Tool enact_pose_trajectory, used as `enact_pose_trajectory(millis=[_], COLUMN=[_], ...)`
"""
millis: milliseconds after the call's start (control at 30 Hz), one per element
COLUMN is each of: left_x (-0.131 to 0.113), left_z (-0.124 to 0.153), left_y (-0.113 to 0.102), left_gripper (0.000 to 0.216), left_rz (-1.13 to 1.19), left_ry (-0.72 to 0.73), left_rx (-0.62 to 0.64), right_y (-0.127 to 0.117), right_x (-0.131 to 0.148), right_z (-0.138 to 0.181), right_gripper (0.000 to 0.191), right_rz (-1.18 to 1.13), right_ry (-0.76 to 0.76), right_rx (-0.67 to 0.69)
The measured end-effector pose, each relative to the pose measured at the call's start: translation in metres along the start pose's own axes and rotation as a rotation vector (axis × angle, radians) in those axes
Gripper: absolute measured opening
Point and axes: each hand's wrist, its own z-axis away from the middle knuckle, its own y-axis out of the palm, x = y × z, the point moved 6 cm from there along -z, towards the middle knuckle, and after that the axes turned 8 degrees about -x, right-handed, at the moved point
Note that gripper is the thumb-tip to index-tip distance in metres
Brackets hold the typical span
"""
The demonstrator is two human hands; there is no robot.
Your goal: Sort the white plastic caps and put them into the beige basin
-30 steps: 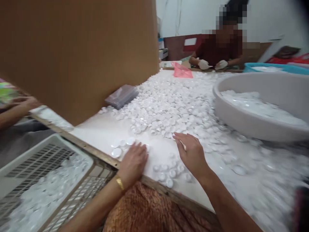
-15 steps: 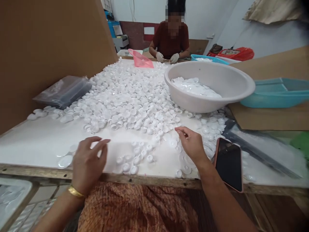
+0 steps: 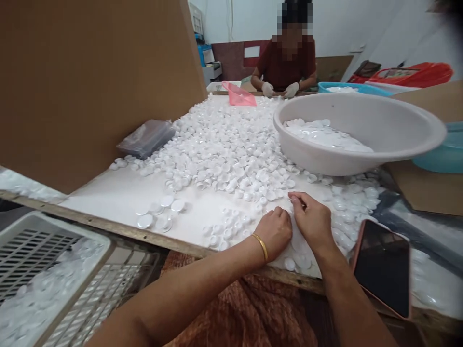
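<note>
My left hand (image 3: 277,231) and right hand (image 3: 313,219) look curled; I can't tell their grip. I'd pinch white caps (image 3: 231,149) beyond them singly, lightly.

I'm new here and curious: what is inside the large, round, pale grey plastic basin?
Small, rounded, white plastic-looking pieces lie heaped inside the basin. The heap and the basin's near side hide its bottom, so anything underneath cannot be seen.
</note>
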Motion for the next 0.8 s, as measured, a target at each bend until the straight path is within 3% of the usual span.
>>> enact_pose_trajectory(millis=[100, 200, 300, 400, 467, 567, 700, 800], left_x=[0.002, 0.005, 0.035, 0.100, 0.141, 0.169, 0.175, 0.181], left_z=[0.006, 0.018, 0.046, 0.090, 0.123, 0.156, 0.170, 0.173], left_y=[-0.010, -0.024, -0.048, -0.072, -0.074, -0.067, -0.059, -0.057], left_gripper=[0.014, 0.010, 0.013, 0.018, 0.017, 0.021, 0.024, 0.020], left_rz=[0.001, 0.039, 0.134, 0.385, 0.644, 1.007, 1.172, 1.040], left_ry=[-0.098, -0.086, -0.207, -0.598, -0.935, -1.253, -1.325, -1.278], left_rx=[-0.020, -0.004, -0.103, -0.298, -0.366, -0.430, -0.495, -0.504], right_y=[-0.001, -0.003, 0.006, 0.035, 0.057, 0.086, 0.110, 0.122], right_x=[0.001, -0.001, 0.015, 0.061, 0.097, 0.134, 0.154, 0.159], right_z=[0.000, 0.000, 0.003, 0.016, 0.027, 0.035, 0.034, 0.035], right_gripper=[0.030, 0.030, 0.028, 0.023, 0.021, 0.014, 0.010, 0.016], right_rz=[-0.031, -0.093, -0.158, -0.163, -0.083, 0.124, 0.233, 0.217], right_ry=[0.002, 0.060, 0.022, -0.181, -0.330, -0.473, -0.510, -0.496], right_rx=[-0.010, -0.016, 0.064, 0.346, 0.517, 0.640, 0.672, 0.672])
